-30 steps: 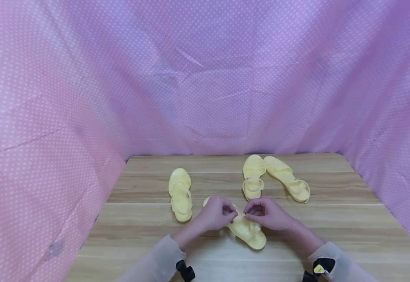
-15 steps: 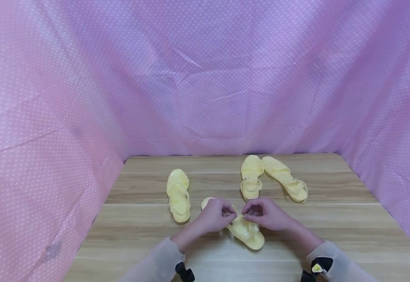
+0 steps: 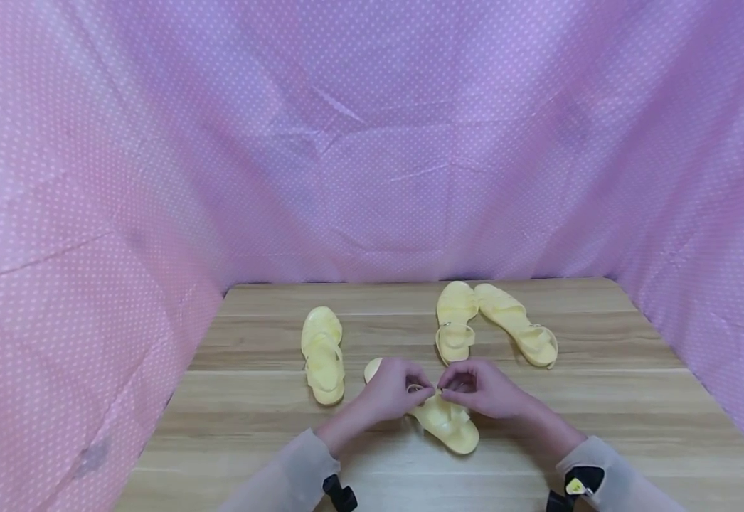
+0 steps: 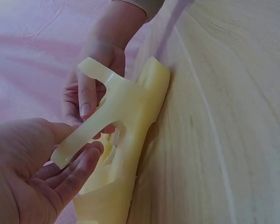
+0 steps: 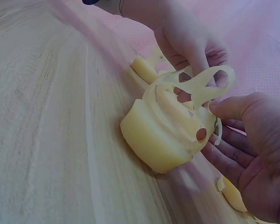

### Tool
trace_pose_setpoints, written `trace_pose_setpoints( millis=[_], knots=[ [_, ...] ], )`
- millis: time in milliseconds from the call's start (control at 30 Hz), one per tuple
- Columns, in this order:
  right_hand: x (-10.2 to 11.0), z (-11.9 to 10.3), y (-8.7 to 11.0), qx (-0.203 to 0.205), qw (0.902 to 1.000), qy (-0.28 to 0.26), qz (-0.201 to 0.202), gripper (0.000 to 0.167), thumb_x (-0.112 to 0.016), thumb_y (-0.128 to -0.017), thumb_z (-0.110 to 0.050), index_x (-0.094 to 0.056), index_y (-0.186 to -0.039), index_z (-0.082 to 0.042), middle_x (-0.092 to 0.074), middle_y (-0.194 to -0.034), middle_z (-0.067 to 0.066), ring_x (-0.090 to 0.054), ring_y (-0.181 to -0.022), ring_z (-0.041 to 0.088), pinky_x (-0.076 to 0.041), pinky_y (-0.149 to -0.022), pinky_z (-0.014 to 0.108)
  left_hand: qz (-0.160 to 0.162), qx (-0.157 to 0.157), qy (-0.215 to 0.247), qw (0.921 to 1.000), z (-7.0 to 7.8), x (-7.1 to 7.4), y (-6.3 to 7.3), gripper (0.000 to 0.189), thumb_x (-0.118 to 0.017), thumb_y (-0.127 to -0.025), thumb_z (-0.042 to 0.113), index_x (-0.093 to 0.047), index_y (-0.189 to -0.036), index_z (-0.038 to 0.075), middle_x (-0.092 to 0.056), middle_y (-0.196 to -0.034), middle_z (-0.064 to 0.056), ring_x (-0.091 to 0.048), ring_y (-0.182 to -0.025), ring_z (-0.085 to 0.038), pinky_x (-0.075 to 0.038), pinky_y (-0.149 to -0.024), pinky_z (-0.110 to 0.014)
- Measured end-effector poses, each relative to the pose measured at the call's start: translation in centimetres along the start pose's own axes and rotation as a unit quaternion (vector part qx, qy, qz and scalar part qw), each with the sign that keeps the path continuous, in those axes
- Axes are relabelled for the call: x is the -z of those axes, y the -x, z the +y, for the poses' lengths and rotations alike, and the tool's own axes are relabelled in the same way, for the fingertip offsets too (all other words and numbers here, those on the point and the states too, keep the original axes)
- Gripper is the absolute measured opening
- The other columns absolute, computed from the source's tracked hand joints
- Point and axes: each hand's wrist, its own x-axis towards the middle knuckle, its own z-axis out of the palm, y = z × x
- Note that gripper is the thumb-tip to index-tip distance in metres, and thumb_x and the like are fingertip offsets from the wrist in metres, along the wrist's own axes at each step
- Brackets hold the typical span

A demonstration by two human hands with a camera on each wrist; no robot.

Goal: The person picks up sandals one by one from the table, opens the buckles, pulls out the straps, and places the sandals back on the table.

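A pale yellow sandal (image 3: 445, 427) lies on the table between my hands, its toe angled one way and its heel the other. My left hand (image 3: 394, 390) pinches one end of its thin strap. From the right, my right hand (image 3: 484, 387) pinches the strap's other side, with a small metal buckle (image 5: 217, 126) beside its fingers in the right wrist view. The fingertips of both hands almost meet above the sandal. Loops of the upper (image 4: 123, 105) stand up in the left wrist view and partly cover the fingers. In the head view, the left hand hides part of the sandal.
A single yellow sandal (image 3: 323, 355) lies to the left on the wooden table (image 3: 250, 427). Behind my right hand are two more, one straight sandal (image 3: 455, 313) and one slanted sandal (image 3: 519, 323), touching near their toes. Pink dotted cloth (image 3: 372, 178) surrounds the table.
My left hand's fingertips have shifted slightly right, narrowing the gap to the right hand's fingertips. The right hand and the sandal have stayed nearly in place; the head view has shifted a little.
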Motion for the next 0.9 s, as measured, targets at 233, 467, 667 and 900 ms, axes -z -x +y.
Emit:
trace_pose_setpoints(
  millis=[233,467,667,900],
  knots=[
    [0.09,-0.26,0.00,0.005,1.0000,0.002,0.003,0.012,-0.076,-0.097,-0.009,-0.074,-0.106,-0.001,-0.078,-0.099,0.017,-0.073,-0.088,0.011,-0.063,-0.080,0.027,0.019,-0.006,-0.016,0.9997,-0.23,-0.05,0.19,0.006,-0.080,-0.093,0.016,-0.084,-0.088,0.015,-0.082,-0.086,0.005,-0.065,-0.077,0.007,-0.053,-0.073,-0.013],
    [0.01,-0.17,0.05,0.006,1.0000,0.003,0.004,0.011,-0.077,-0.096,-0.009,-0.075,-0.106,-0.004,-0.078,-0.101,0.016,-0.074,-0.089,0.010,-0.064,-0.081,0.028,0.015,-0.001,0.012,0.9998,0.11,-0.22,-0.16,0.006,-0.081,-0.094,0.019,-0.084,-0.094,0.014,-0.084,-0.092,0.002,-0.069,-0.081,0.004,-0.056,-0.075,-0.014],
    [0.07,-0.10,0.08,-0.003,1.0000,0.007,0.003,0.010,-0.077,-0.096,-0.010,-0.075,-0.105,-0.006,-0.078,-0.101,0.013,-0.074,-0.089,0.009,-0.064,-0.081,0.028,0.008,-0.009,0.005,0.9999,-0.30,-0.14,0.01,0.005,-0.083,-0.091,0.013,-0.084,-0.086,0.012,-0.082,-0.083,0.004,-0.063,-0.073,0.009,-0.053,-0.072,-0.012],
    [0.03,-0.21,-0.01,-0.016,0.9998,0.006,0.008,0.011,-0.078,-0.096,-0.011,-0.075,-0.105,-0.005,-0.077,-0.099,0.012,-0.073,-0.088,0.010,-0.064,-0.079,0.027,0.015,-0.011,0.014,0.9997,-0.39,0.15,0.28,0.004,-0.083,-0.090,0.012,-0.083,-0.090,0.008,-0.083,-0.088,-0.002,-0.067,-0.072,0.006,-0.055,-0.069,-0.012]
  ],
)
